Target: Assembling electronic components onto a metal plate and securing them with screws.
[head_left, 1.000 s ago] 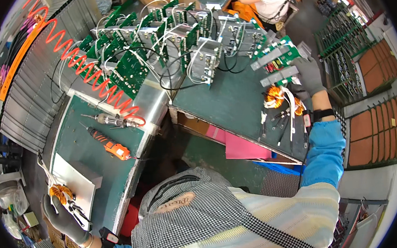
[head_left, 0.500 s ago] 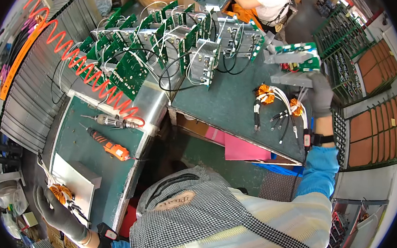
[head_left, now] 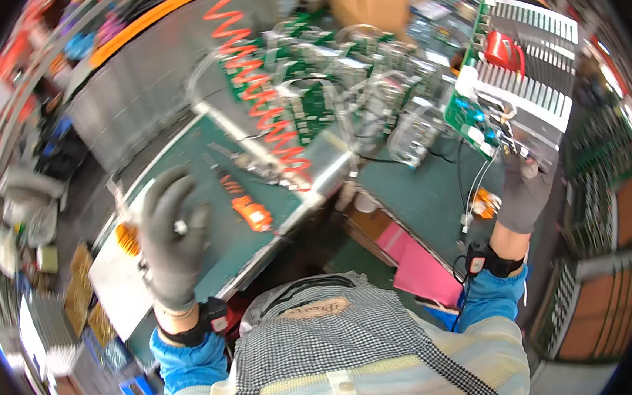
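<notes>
Green and silver, the circuit board point(head_left: 519, 85) is at two o'clock, its lower end gripped by the right hand point(head_left: 526, 192) at three o'clock. At nine o'clock, the left hand point(head_left: 173, 238) is spread near an orange coil point(head_left: 127, 240).

Shiny, ridged metal heatsink point(head_left: 543, 59).

Between the left hand point(head_left: 176, 234) and the orange screwdriver point(head_left: 250, 211), a strip of left counter point(head_left: 220, 255) lies open. Farther back, the red coiled hose point(head_left: 269, 119) hangs before crowded circuit boards point(head_left: 316, 108) — little room there. The right counter's point(head_left: 409, 199) near middle is open — the orange coil point(head_left: 486, 203) bounds it rightward, near the right hand point(head_left: 527, 190).
</notes>
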`<state>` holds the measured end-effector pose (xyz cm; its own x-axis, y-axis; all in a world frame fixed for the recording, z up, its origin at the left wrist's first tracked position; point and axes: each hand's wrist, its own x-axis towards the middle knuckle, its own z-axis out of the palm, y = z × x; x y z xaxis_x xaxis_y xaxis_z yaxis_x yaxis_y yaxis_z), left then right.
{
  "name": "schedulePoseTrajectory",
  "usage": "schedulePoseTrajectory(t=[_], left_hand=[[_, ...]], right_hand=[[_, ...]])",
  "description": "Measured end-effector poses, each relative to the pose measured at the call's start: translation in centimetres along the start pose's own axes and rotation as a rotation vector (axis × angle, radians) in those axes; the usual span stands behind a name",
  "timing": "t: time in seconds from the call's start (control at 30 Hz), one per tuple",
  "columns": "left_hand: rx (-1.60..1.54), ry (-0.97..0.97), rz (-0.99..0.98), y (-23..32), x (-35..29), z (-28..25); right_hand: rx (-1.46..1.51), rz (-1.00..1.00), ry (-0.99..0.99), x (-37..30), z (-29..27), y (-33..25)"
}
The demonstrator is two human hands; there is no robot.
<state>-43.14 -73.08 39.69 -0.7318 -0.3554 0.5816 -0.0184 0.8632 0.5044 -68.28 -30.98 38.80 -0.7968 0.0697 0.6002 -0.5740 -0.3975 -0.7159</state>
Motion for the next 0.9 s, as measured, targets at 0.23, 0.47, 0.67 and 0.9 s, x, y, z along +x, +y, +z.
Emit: schedulePoseTrajectory(t=[0.23,0.47,0.67,0.9], left_hand=[[0.195,0.143,-0.132,-4.0,-7.4,-10.5],[0.199,0.385,-0.548,-10.9,-19.3,-22.2],[-0.216,0.292,-0.515,-16.5,-21.8,-25.2],[-0.481,0.278,-0.446,-22.4,-22.0,-22.4]], right_hand=[[0.169,-0.024,-0.43,-0.6,15.6,7.4],[0.123,0.034,-0.813,-11.2,35.5,8.1],[0.095,0.231,-1.198,-21.9,48.0,6.4],[-0.056,0.249,-1.498,-29.3,53.7,6.5]])
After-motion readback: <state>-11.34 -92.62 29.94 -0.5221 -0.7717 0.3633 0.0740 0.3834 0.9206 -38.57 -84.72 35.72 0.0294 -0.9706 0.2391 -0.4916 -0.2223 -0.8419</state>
